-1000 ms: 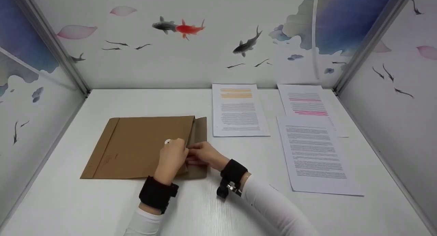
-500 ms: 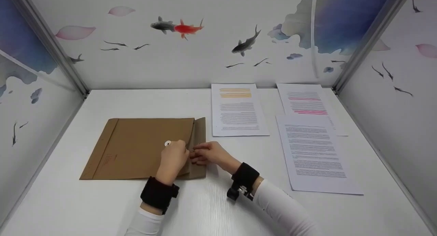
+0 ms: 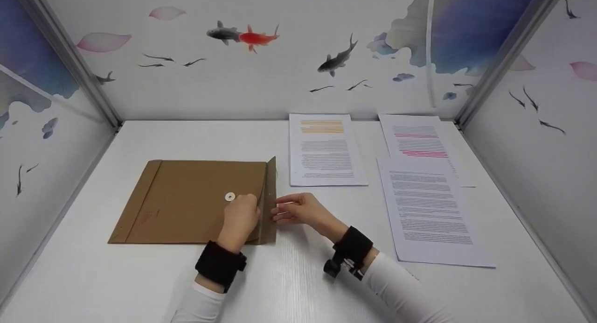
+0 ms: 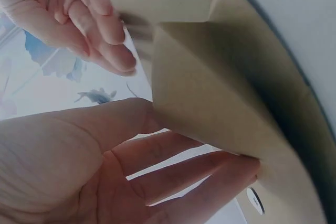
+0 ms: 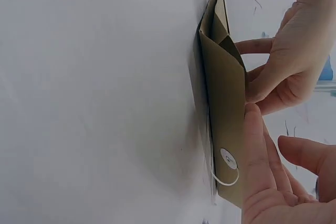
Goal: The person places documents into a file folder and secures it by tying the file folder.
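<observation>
A brown paper document envelope (image 3: 196, 192) lies on the left half of the table. My left hand (image 3: 240, 215) pinches the edge of its upper panel near the mouth; the left wrist view shows thumb and fingers on either side of the paper. The envelope's flap (image 5: 223, 93) stands partly raised at the right end, carrying a white button (image 5: 228, 158) with a white string. My right hand (image 3: 303, 211) is at the flap's outer side, its extended fingers touching it. Another white button (image 3: 230, 197) sits on the upper panel beside my left hand.
Printed sheets with orange highlighting (image 3: 326, 159) lie behind the right hand. Farther right are sheets with pink highlighting (image 3: 415, 131), partly covered by another printed stack (image 3: 429, 211). Patterned panels (image 3: 280, 80) wall in the white table (image 3: 298, 285) at the back and sides.
The flap has tilted up from lying nearly flat. My right hand has drawn back to the right, from the envelope's mouth to the flap's outer edge. The left hand has barely moved.
</observation>
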The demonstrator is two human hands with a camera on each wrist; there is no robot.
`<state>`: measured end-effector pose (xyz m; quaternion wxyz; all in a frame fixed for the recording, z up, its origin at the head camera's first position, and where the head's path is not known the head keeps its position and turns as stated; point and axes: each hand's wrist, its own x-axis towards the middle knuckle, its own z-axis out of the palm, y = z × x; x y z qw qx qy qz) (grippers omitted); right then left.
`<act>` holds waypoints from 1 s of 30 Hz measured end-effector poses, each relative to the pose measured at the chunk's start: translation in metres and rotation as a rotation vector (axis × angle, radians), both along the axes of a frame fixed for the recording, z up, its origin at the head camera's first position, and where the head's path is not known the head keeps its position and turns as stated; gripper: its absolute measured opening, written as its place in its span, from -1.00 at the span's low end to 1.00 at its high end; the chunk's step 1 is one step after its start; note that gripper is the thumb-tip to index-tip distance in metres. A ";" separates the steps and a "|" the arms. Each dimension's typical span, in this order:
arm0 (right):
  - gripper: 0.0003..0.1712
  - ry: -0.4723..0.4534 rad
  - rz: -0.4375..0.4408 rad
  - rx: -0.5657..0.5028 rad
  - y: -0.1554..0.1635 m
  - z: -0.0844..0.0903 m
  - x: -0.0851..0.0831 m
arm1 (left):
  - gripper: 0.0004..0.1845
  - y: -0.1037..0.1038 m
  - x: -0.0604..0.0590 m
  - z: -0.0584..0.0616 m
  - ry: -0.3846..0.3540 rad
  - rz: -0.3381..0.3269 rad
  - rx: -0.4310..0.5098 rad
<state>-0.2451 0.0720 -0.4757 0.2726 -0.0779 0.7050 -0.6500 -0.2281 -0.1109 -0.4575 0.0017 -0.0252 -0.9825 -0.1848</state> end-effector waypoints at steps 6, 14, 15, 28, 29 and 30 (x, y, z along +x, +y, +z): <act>-0.52 -0.011 -0.003 0.006 0.018 0.006 0.004 | -0.87 0.004 0.003 -0.003 0.020 -0.004 -0.035; -0.48 0.044 -0.046 0.042 0.059 0.007 0.004 | -0.78 0.004 0.003 -0.002 -0.005 -0.048 -0.054; -0.48 0.055 -0.056 0.050 0.065 0.007 0.003 | -0.78 0.003 0.003 -0.002 -0.003 -0.056 -0.058; -0.56 0.263 -0.285 0.291 0.126 -0.002 -0.009 | -0.56 0.017 0.000 0.007 0.165 -0.196 -0.068; -0.57 0.282 -0.292 0.324 0.130 -0.003 -0.009 | -0.55 0.019 -0.001 0.008 0.180 -0.224 -0.068; -0.57 0.302 -0.295 0.360 0.135 -0.004 -0.010 | -0.54 0.021 -0.002 0.009 0.192 -0.259 -0.071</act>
